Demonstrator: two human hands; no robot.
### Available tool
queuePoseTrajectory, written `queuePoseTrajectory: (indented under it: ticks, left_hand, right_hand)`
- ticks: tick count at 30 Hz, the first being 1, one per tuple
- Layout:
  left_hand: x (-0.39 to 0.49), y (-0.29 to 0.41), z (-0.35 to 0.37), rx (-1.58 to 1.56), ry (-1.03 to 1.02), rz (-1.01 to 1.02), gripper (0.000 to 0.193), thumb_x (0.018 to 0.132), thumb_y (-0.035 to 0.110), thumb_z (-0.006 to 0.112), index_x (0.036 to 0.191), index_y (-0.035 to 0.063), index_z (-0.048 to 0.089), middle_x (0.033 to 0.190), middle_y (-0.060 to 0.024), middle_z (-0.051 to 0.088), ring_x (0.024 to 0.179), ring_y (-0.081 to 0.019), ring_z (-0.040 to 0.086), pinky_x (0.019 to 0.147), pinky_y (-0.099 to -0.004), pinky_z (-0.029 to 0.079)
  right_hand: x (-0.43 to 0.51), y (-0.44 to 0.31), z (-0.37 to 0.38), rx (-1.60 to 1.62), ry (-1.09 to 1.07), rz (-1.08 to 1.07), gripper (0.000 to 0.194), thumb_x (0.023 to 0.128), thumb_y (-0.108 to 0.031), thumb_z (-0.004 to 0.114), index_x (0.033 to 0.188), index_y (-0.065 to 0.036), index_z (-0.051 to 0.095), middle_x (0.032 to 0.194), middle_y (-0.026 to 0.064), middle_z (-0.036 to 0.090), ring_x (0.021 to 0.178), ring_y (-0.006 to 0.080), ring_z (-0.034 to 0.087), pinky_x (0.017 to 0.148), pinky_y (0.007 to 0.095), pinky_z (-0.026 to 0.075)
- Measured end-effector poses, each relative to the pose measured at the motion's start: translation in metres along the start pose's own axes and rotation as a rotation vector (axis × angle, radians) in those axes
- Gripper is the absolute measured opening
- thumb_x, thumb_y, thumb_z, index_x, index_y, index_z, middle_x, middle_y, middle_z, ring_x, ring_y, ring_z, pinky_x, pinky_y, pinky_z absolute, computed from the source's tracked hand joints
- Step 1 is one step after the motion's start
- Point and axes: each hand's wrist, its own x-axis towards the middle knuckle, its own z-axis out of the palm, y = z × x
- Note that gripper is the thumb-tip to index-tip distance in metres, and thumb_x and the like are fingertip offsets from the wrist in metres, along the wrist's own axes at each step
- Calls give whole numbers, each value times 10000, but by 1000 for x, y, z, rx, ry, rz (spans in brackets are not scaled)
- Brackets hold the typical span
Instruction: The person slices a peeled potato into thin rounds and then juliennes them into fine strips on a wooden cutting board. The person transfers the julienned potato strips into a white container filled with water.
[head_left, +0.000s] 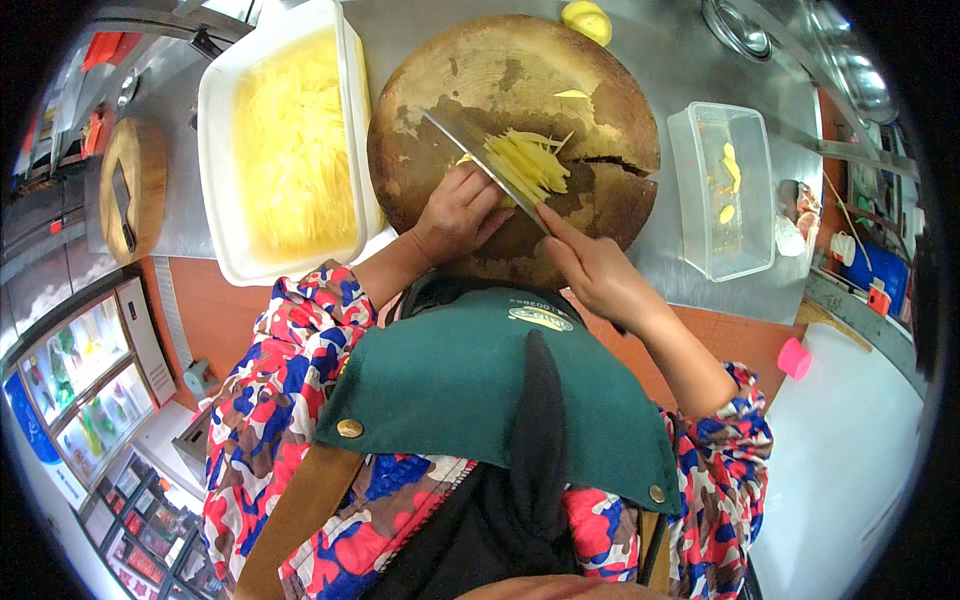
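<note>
On the round wooden chopping block (517, 67) lies a small heap of pale yellow vegetable strips (529, 161), perhaps potato. My right hand (592, 270) grips a cleaver (487, 169), its blade slanting up to the left, between the strips and my left hand. My left hand (461, 210) rests with bent fingers against the blade's left side, pressing on a yellow piece mostly hidden beneath it. One thin slice (571, 94) lies apart near the block's upper right. Peeled yellow pieces (587, 22) sit beyond the block's far edge.
At left, a white tub (210, 172) holds many yellow strips in liquid. Farther left, a knife (122, 202) lies on another wooden block (150, 180). To the right stands a clear plastic container (686, 195) with a few slices. A crack splits the chopping block's right side.
</note>
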Motion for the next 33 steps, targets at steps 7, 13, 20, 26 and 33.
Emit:
queuePoseTrajectory:
  ticks: [7, 13, 20, 26, 33]
  left_hand:
    - [2, 1, -3, -14, 20, -13, 461, 775, 132, 817, 1182, -17, 660, 1192, -195, 641, 1082, -394, 623, 926, -450, 532]
    - [-5, -2, 3, -18, -16, -45, 430, 782, 131, 815, 1160, -11, 668, 1193, -189, 645, 1101, -389, 622, 931, -448, 530]
    - [-3, 0, 3, 1, 36, -43, 424, 774, 125, 815, 1148, -8, 667, 1161, -185, 645, 1047, -385, 628, 913, -455, 530]
    - [-2, 0, 0, -17, 4, -48, 447, 755, 118, 822, 1156, -6, 667, 1166, -187, 642, 1041, -385, 627, 902, -454, 534]
    - [-3, -2, 2, -6, 23, -35, 444, 767, 112, 817, 1158, -24, 658, 1185, -201, 637, 1039, -398, 625, 900, -453, 535]
  right_hand:
    - [25, 28, 6, 9, 33, -16, 520, 1080, -353, 473, 1527, -90, 453, 915, 337, 674, 859, 540, 657, 780, 582, 494]
    - [-2, 16, 13, 13, 87, -155, 512, 1077, -340, 477, 1537, -117, 451, 892, 339, 675, 849, 542, 656, 787, 589, 505]
    - [14, 8, 1, -40, -4, -39, 524, 1079, -346, 469, 1548, -116, 430, 970, 359, 664, 909, 540, 651, 828, 564, 501]
    - [24, 13, 11, -70, -2, 20, 540, 1074, -366, 490, 1517, -59, 451, 956, 348, 669, 872, 543, 643, 796, 583, 493]
    - [4, 8, 6, -43, 8, -56, 548, 1075, -387, 470, 1545, -107, 429, 934, 369, 658, 886, 545, 649, 806, 578, 499]
